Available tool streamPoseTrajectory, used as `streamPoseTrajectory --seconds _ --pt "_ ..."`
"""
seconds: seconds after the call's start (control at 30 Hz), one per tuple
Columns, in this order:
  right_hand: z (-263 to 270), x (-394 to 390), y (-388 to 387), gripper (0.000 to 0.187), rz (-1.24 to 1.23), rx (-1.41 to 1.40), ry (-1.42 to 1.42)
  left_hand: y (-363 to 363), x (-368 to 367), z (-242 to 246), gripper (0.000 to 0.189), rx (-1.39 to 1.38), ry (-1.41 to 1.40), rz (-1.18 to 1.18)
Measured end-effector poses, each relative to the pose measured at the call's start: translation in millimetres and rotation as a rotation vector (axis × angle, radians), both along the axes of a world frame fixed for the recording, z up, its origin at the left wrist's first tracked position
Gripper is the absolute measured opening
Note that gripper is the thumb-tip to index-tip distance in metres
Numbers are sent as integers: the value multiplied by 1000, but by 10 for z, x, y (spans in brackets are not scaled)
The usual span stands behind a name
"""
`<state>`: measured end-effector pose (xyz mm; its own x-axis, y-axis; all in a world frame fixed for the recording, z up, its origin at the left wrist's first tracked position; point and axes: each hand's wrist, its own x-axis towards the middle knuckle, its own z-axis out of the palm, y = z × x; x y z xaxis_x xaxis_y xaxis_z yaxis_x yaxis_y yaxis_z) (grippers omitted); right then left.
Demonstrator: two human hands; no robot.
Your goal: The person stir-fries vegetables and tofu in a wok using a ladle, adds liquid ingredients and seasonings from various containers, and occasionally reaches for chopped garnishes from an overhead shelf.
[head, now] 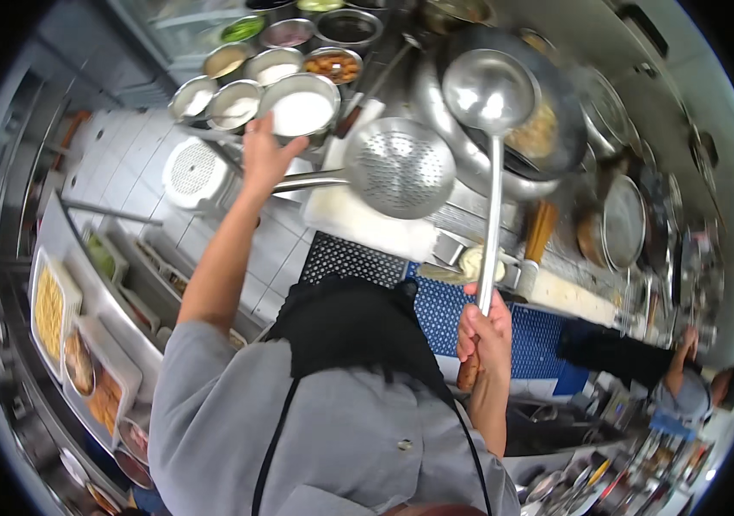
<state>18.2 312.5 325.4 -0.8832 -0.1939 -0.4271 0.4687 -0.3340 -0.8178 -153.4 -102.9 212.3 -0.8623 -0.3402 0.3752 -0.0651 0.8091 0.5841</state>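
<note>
My right hand (486,326) grips the handle of a steel ladle (491,93), whose large bowl hangs over the near left rim of a dark wok (564,84). Some pale brown food (535,134) lies in the wok. With fingers spread, my left hand (269,151) is at the near edge of a metal pot of white contents (302,113); whether it touches the pot I cannot tell. A perforated steel skimmer (400,168) rests right of that hand, its handle passing close to the wrist. The left palm is hidden.
Several seasoning pots, one with brown pieces (333,66), stand beyond my left hand. A wood-handled brush (540,232) and a white cloth (373,222) lie along the counter's near edge. Food trays (73,290) are at left. A co-worker (683,387) is at far right.
</note>
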Motion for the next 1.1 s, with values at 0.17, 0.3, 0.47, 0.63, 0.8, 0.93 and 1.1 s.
streamPoseTrajectory --seconds 0.17,0.3,0.47,0.63,0.8,0.93,1.1 --pt "-31 -327 -648 49 419 416 138 -37 99 -31 89 102 86 133" --pt "-114 -634 -985 61 552 807 481 -22 63 105 93 184 -113 158" --pt "-145 -936 -1153 68 750 1293 724 -94 1 152 93 133 -183 164" --pt "-155 -1040 -1227 68 809 1492 773 -350 -42 151 90 36 -178 103" --pt "-131 -1041 -1244 67 834 1474 747 -456 -44 199 93 92 -234 22" --pt "-11 -950 -1205 68 851 1334 667 -429 -33 85 100 58 -175 61" --pt "-15 -919 -1101 70 827 1212 642 -379 -26 94 99 78 -185 61"
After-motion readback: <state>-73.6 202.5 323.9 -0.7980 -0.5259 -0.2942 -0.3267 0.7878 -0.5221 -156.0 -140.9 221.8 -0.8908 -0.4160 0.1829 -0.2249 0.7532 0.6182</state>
